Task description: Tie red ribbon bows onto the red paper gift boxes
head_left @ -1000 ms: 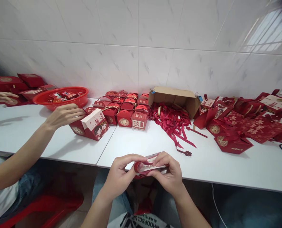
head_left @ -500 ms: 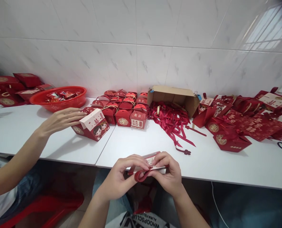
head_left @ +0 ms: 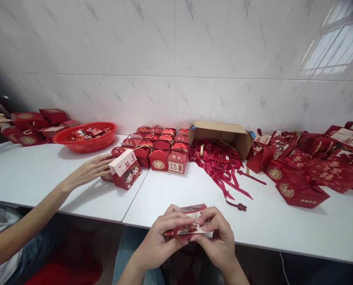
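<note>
My left hand (head_left: 161,237) and my right hand (head_left: 219,237) are both closed on a small flat red and white gift box (head_left: 194,215) with a red ribbon loop at its front. I hold it just over the near edge of the white table (head_left: 268,225). The fingertips of both hands pinch the ribbon where they meet. A loose red ribbon with a flower end (head_left: 237,205) lies just beyond my right hand.
A co-worker's hand (head_left: 88,172) at the left touches a red and white box (head_left: 125,168). Behind it stand several finished red boxes (head_left: 161,148), a red basin (head_left: 85,138), an open cardboard box (head_left: 224,132) spilling ribbons (head_left: 220,160), and flat red boxes (head_left: 307,166) at the right.
The view has tilted so everything sits lower in frame. My hands have closed tighter around the box and ribbon. The co-worker's hand has slid along the red and white box.
</note>
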{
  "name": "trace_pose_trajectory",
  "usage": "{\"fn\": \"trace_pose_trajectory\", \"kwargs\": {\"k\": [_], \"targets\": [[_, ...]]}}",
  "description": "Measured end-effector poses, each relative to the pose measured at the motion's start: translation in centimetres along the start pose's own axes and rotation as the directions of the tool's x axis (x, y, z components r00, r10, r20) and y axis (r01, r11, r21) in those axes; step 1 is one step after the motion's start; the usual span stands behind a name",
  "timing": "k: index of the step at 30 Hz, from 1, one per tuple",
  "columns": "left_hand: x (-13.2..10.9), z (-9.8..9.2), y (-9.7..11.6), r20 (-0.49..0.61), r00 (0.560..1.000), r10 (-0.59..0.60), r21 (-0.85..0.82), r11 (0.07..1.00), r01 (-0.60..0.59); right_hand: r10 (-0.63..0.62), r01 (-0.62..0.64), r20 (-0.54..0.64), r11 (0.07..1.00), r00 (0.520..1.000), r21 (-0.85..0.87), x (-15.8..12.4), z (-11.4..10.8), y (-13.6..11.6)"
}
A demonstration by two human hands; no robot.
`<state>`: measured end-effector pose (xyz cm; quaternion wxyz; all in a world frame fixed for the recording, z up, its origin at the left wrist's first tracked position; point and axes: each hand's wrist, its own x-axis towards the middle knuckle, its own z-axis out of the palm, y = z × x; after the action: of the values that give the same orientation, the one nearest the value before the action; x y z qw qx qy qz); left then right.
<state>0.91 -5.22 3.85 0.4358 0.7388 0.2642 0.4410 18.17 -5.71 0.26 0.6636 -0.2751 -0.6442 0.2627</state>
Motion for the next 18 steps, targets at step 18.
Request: {"fn": "trace_pose_trajectory", "kwargs": {"k": [18], "targets": [[0.12,0.78,-0.29,-0.035,0.992,-0.122,-0.141,0.983,0.116,-0.083,0.084,-0.072,0.996,0.994,0.011,0.06,0.40,0.41]]}}
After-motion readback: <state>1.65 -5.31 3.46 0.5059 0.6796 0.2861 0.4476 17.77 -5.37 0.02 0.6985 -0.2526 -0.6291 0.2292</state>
